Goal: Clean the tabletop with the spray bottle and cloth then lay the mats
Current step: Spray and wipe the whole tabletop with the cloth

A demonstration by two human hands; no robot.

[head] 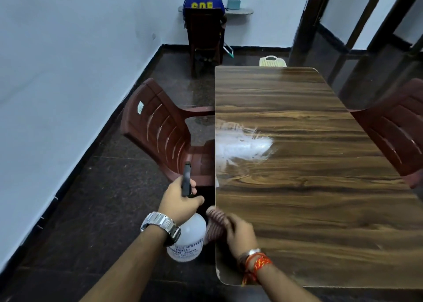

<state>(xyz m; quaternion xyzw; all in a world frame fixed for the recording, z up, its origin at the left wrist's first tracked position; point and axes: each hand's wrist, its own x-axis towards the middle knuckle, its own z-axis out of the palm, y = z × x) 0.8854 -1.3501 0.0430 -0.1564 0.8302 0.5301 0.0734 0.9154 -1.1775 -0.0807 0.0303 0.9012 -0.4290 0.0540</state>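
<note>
Wood-grain bench (309,187); left grip (180,201) clenches upright spray bottle (187,237), nozzle pointing away; right grip (240,230) clutches cloth (215,224); chair (160,130) alongside.

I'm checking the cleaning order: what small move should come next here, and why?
Probably bring the right hand with the cloth forward to the wet patch on the table and wipe it. The spray already lies there, unwiped, while the left hand holds the spray bottle off the table's edge.

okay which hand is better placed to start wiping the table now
Right, probably. The right hand holds the cloth at the table edge, near the white patch. The left hand grips the spray bottle off the table.
</note>
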